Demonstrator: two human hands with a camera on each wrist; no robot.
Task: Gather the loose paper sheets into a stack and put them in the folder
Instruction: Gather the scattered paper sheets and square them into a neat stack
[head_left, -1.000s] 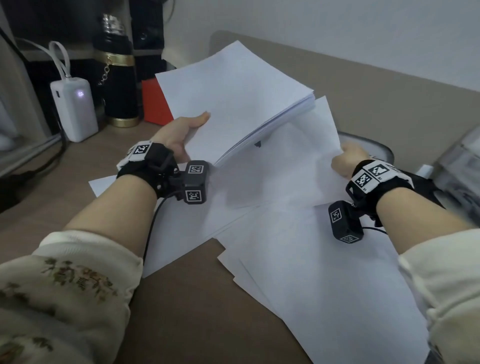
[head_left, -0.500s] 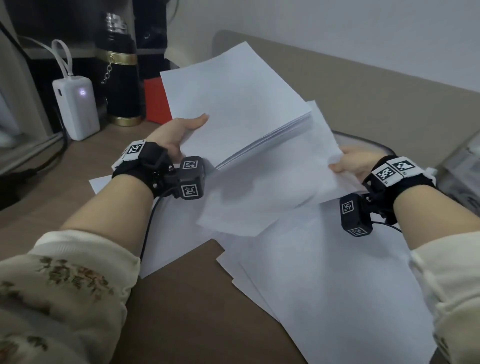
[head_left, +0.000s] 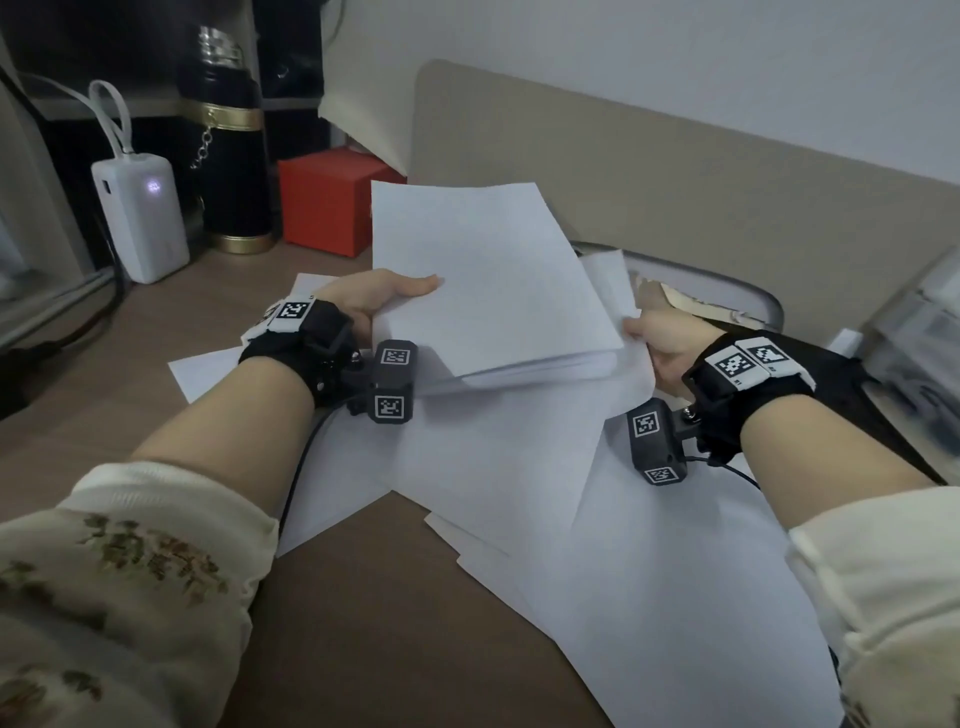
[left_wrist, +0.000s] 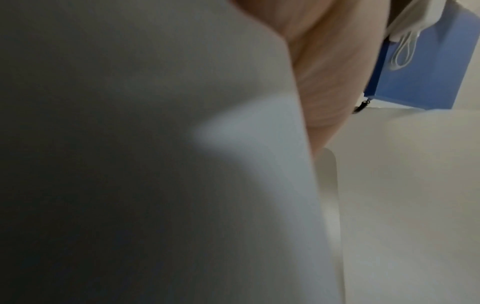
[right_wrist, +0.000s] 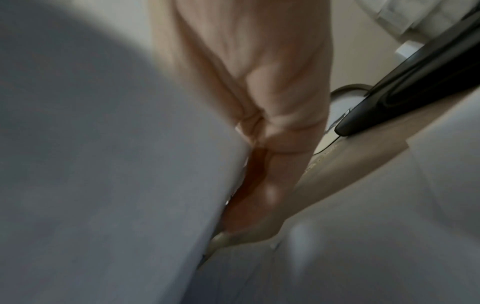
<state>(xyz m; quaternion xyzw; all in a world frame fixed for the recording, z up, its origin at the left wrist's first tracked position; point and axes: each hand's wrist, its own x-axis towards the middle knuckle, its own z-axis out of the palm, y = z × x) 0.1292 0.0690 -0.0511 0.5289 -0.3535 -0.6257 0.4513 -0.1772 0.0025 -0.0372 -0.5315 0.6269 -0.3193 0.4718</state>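
A thick stack of white sheets (head_left: 488, 280) hangs just above the table between both hands. My left hand (head_left: 374, 301) grips its left edge, thumb on top. My right hand (head_left: 654, 338) pinches the right edge, where one more sheet (head_left: 610, 278) sticks out beneath the stack. Several loose sheets (head_left: 649, 571) lie spread on the table below and toward me. A grey folder (head_left: 748, 301) with rounded corners lies behind the right hand. In the wrist views paper (left_wrist: 155, 164) (right_wrist: 103, 164) fills the left side, beside blurred fingers (left_wrist: 324, 72) (right_wrist: 259, 102).
At the back left stand a white power bank (head_left: 140, 223), a black and gold flask (head_left: 228, 156) and a red box (head_left: 327, 200). A beige panel (head_left: 675, 171) closes the back. A flat black object (head_left: 883, 415) lies at the right edge. The brown tabletop (head_left: 363, 623) shows near me.
The stack has come down from its raised tilt to nearly level. My right hand carried a loose sheet left and up under the stack and now holds the stack's right edge.
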